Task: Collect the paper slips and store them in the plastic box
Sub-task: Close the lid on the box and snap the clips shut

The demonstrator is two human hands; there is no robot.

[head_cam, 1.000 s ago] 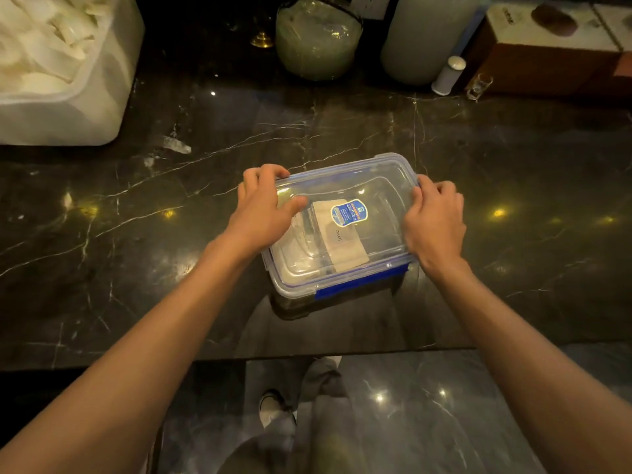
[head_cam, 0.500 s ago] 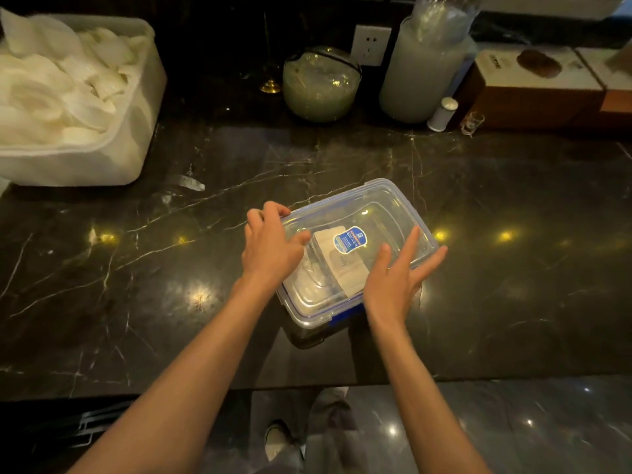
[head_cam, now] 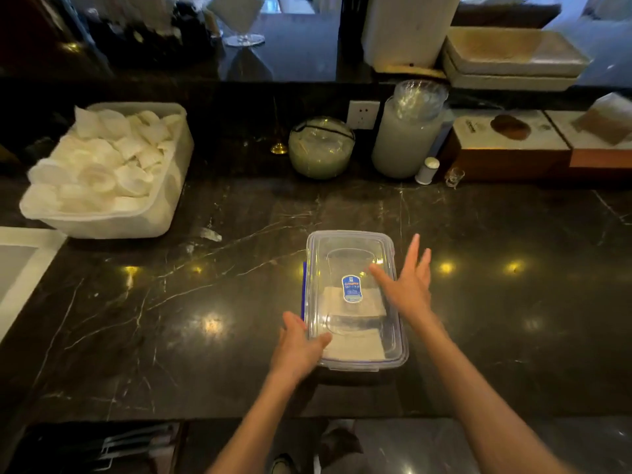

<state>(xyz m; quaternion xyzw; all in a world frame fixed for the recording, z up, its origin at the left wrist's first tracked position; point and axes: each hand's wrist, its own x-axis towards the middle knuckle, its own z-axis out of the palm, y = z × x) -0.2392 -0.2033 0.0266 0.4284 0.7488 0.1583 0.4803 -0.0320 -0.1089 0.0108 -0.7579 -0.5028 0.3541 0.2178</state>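
The plastic box (head_cam: 355, 299) lies on the dark marble counter (head_cam: 171, 302), near its front edge, with its long axis running from 6 o'clock to 12 o'clock. The clear lid (head_cam: 349, 249) sits on top, and a blue sticker (head_cam: 351, 288) is visible at its centre. The paper slips (head_cam: 354, 343) lie inside as 2 pale stacks, seen through the lid in the half nearer the person. A blue latch (head_cam: 304, 289) shows along the box's 9 o'clock side.

The left hand (head_cam: 297, 347) rests against the box's corner at about 7 o'clock, with the thumb laid over the lid's rim and the fingers loosely extended (nothing is pinched). The right hand (head_cam: 407, 285) is at the 3 o'clock side, with the fingers spread and straight and the palm facing the box. Whether it touches the lid cannot be told from this view.

At 10 o'clock from the box, well apart, stands a white tub (head_cam: 136, 213) heaped with pale cups. At 12 o'clock, by the back wall, stands a round glass jar (head_cam: 320, 148). At 1 o'clock stands a tall translucent container (head_cam: 403, 138).
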